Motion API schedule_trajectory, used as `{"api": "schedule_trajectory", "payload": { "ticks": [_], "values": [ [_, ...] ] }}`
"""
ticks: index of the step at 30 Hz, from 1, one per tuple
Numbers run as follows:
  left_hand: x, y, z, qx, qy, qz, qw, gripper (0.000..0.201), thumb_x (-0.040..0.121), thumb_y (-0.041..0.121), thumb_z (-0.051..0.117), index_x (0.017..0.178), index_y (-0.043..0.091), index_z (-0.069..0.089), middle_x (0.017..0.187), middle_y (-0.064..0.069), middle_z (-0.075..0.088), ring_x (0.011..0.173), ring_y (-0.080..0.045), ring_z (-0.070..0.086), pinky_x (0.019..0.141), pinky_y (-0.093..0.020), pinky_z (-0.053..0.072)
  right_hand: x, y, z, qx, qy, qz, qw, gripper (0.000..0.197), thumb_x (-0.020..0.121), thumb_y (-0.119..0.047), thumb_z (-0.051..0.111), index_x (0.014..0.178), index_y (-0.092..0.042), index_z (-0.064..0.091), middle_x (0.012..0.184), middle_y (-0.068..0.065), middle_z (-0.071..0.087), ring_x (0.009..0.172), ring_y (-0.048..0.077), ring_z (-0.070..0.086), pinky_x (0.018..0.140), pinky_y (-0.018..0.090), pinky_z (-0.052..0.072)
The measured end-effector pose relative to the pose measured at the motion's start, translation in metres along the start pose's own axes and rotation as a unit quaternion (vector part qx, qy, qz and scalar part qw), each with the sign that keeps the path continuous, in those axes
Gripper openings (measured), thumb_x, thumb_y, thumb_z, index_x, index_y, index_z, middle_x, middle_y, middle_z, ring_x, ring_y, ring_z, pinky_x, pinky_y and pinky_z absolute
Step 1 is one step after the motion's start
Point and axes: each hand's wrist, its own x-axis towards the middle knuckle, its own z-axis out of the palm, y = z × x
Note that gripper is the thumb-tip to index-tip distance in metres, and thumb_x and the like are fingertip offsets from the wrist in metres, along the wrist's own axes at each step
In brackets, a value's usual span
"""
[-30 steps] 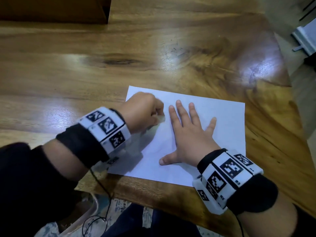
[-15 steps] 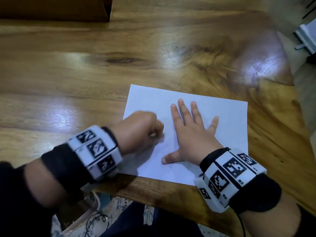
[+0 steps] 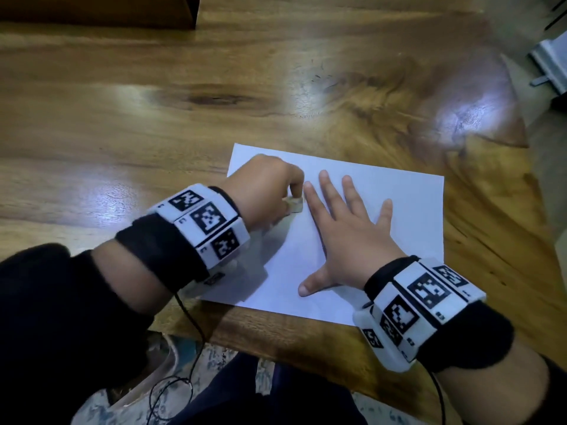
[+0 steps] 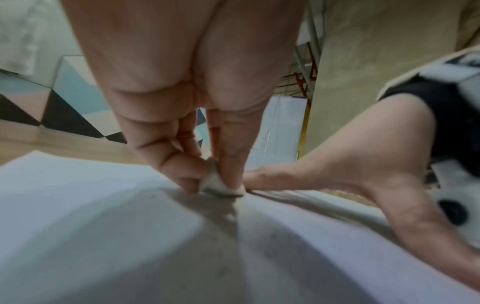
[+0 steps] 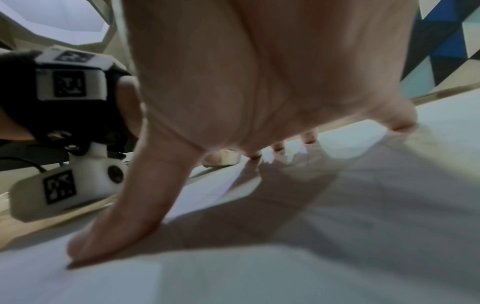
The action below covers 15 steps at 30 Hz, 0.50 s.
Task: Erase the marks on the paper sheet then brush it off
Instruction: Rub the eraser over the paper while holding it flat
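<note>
Left hand (image 3: 264,185) pinches eraser (image 3: 295,206) against sheet (image 3: 383,191); right hand (image 3: 346,237) lies flat, fingers splayed. Sheet's long axis runs left-right across bench (image 3: 153,118). Only left wrist view shows eraser's (image 4: 217,183) contact edge.

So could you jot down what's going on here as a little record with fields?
surface: wooden table
paper: white sheet, flat on the table near its front edge
left hand: pinches a small eraser against the paper
right hand: flat on the paper, fingers spread
marks: none clear in these views
stage: erasing; brushing not yet done
</note>
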Motion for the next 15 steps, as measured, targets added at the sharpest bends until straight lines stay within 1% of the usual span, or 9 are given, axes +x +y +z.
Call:
{"api": "schedule_trajectory", "payload": {
  "ticks": [1, 3, 4, 5, 6, 8, 10, 13, 15],
  "values": [
    [-0.001, 0.001, 0.003, 0.004, 0.002, 0.006, 1.000, 0.008, 0.076, 0.019, 0.058, 0.079, 0.013, 0.062, 0.063, 0.002, 0.051, 0.073, -0.023, 0.051, 0.061, -0.027, 0.034, 0.000, 0.000, 0.000, 0.001, 0.000, 0.001, 1.000, 0.147, 0.050, -0.072, 0.074, 0.138, -0.031, -0.037, 0.143, -0.008, -0.047, 0.135, 0.022, -0.040, 0.103, 0.072, -0.006],
    [-0.019, 0.001, 0.011, -0.001, -0.019, 0.034, 0.999, 0.010, 0.076, 0.019, 0.056, 0.076, 0.012, 0.063, 0.071, -0.006, 0.052, 0.070, -0.024, 0.046, 0.053, -0.027, 0.025, 0.001, 0.001, 0.000, 0.003, -0.003, 0.001, 1.000, 0.147, 0.050, -0.072, 0.074, 0.139, -0.031, -0.036, 0.143, -0.008, -0.048, 0.135, 0.023, -0.040, 0.103, 0.072, -0.007],
    [-0.032, 0.000, 0.014, -0.009, -0.045, 0.054, 0.997, 0.010, 0.076, 0.020, 0.057, 0.073, 0.013, 0.064, 0.073, -0.009, 0.055, 0.068, -0.024, 0.046, 0.049, -0.023, 0.024, 0.002, 0.001, 0.000, 0.003, -0.004, 0.001, 1.000, 0.147, 0.051, -0.072, 0.074, 0.139, -0.031, -0.036, 0.143, -0.008, -0.048, 0.134, 0.023, -0.040, 0.102, 0.072, -0.007],
    [-0.045, 0.000, 0.017, -0.020, -0.080, 0.067, 0.994, 0.010, 0.076, 0.021, 0.060, 0.071, 0.013, 0.064, 0.075, -0.009, 0.056, 0.067, -0.022, 0.048, 0.049, -0.015, 0.026, 0.002, 0.001, 0.000, 0.003, -0.006, 0.000, 1.000, 0.147, 0.051, -0.071, 0.074, 0.139, -0.030, -0.036, 0.142, -0.008, -0.048, 0.134, 0.023, -0.041, 0.103, 0.072, -0.007],
    [-0.053, 0.000, 0.020, -0.029, -0.114, 0.074, 0.990, 0.010, 0.077, 0.021, 0.063, 0.071, 0.013, 0.064, 0.076, -0.006, 0.056, 0.067, -0.020, 0.048, 0.051, -0.011, 0.029, 0.002, 0.001, 0.000, 0.003, -0.007, 0.000, 1.000, 0.147, 0.051, -0.071, 0.074, 0.139, -0.030, -0.036, 0.142, -0.007, -0.049, 0.134, 0.023, -0.041, 0.103, 0.072, -0.007],
    [-0.054, -0.001, 0.020, -0.029, -0.146, 0.074, 0.986, 0.010, 0.076, 0.023, 0.065, 0.078, 0.013, 0.066, 0.078, -0.004, 0.057, 0.069, -0.018, 0.051, 0.054, -0.013, 0.031, 0.001, 0.000, 0.000, 0.002, -0.008, 0.000, 1.000, 0.147, 0.051, -0.071, 0.074, 0.139, -0.030, -0.036, 0.142, -0.007, -0.049, 0.134, 0.023, -0.041, 0.103, 0.072, -0.007],
    [-0.035, -0.003, 0.013, -0.005, -0.107, 0.062, 0.992, 0.011, 0.075, 0.022, 0.065, 0.080, 0.012, 0.067, 0.078, -0.009, 0.061, 0.072, -0.023, 0.054, 0.059, -0.024, 0.030, 0.001, 0.000, 0.000, 0.000, -0.008, 0.001, 1.000, 0.146, 0.052, -0.071, 0.074, 0.138, -0.030, -0.037, 0.143, -0.007, -0.049, 0.134, 0.023, -0.041, 0.102, 0.072, -0.008],
    [-0.014, -0.004, 0.009, 0.017, -0.028, 0.057, 0.998, 0.010, 0.077, 0.021, 0.063, 0.078, 0.012, 0.064, 0.075, -0.009, 0.056, 0.070, -0.024, 0.050, 0.060, -0.026, 0.029, 0.002, 0.000, 0.000, -0.002, -0.007, 0.001, 1.000, 0.146, 0.052, -0.071, 0.074, 0.138, -0.031, -0.037, 0.142, -0.007, -0.049, 0.134, 0.023, -0.041, 0.102, 0.072, -0.007],
    [-0.026, -0.006, 0.016, 0.007, -0.032, 0.086, 0.996, 0.011, 0.077, 0.018, 0.062, 0.068, 0.011, 0.062, 0.071, -0.008, 0.052, 0.065, -0.025, 0.050, 0.057, -0.026, 0.030, 0.002, 0.000, 0.000, 0.002, -0.008, 0.000, 1.000, 0.146, 0.052, -0.071, 0.074, 0.139, -0.031, -0.036, 0.142, -0.008, -0.049, 0.134, 0.023, -0.041, 0.102, 0.072, -0.008]
  ]
}}
